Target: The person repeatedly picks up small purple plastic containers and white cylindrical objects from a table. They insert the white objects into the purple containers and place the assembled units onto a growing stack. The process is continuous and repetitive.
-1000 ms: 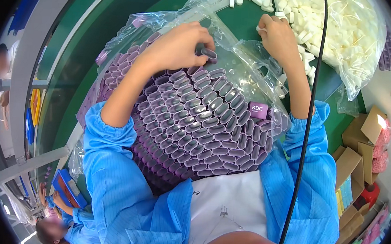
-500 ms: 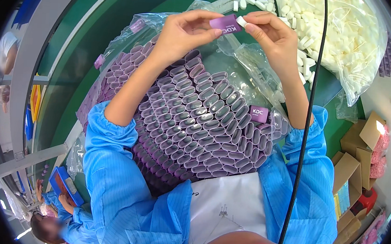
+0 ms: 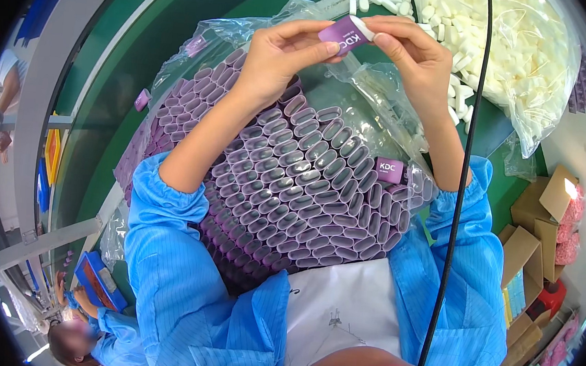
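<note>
Between thumb and fingers, my left hand [image 3: 275, 54] pinches a small purple oval casing [image 3: 339, 34] with pale lettering on its side. A white oval cap [image 3: 362, 27] sits against the casing's right end, gripped by the fingertips of my right hand [image 3: 416, 55]. Whether the cap is partly inside the casing I cannot tell. Below my wrists, many open purple casings [image 3: 293, 183] stand packed in rows, their oval mouths facing up. One loose purple casing [image 3: 389, 170] lies on its side at the right of the rows.
A clear bag of white caps [image 3: 503, 55] lies at the far right, with loose caps [image 3: 461, 100] around it. Crumpled clear plastic [image 3: 375, 96] covers part of the green table. A black cable [image 3: 459, 182] hangs across the right. Cardboard boxes [image 3: 523, 270] stand right; a co-worker [image 3: 112, 337] sits lower left.
The white cap has tilted and come closer onto the casing's end, and the casing has turned more upward at its right. Both hands have shifted slightly right.
</note>
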A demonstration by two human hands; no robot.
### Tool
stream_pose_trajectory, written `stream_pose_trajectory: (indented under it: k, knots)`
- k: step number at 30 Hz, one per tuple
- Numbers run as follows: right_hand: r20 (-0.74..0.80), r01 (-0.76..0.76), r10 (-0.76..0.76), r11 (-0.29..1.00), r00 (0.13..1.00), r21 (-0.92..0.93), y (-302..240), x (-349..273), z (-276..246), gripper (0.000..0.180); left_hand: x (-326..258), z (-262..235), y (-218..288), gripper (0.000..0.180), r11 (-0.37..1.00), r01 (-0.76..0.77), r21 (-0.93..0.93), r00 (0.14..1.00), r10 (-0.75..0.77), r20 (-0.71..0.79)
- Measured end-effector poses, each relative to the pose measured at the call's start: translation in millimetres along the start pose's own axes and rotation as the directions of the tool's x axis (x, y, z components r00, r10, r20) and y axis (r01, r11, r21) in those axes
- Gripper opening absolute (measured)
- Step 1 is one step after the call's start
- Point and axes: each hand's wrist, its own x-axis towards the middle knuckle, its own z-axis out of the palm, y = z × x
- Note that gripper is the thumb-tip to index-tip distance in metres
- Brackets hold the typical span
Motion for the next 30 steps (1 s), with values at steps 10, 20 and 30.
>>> stream_pose_trajectory:
  k: [10, 20, 30]
  knots:
    - [0.002, 0.161, -0.161, 0.984, 0.987, -0.075, 8.5, -5.9, 3.7, 0.015, -6.9, 11.4, 0.2, 0.032, 0.998, -0.064, 0.023, 0.998, 0.064, -0.01]
    - [-0.259, -0.011, -0.095, 0.924, 0.961, -0.382, 20.1, 12.8, -23.5, 0.018, 31.8, -81.9, 30.7, 0.035, 0.787, -0.063, 0.614, 0.963, 0.21, -0.171]
    - [0.1, 0.123, -0.075, 0.427, 0.992, -0.896, 91.7, 58.8, -34.4, 0.022, 43.0, -236.1, 2.8, 0.034, 0.309, 0.58, 0.754, 0.81, -0.325, -0.489]
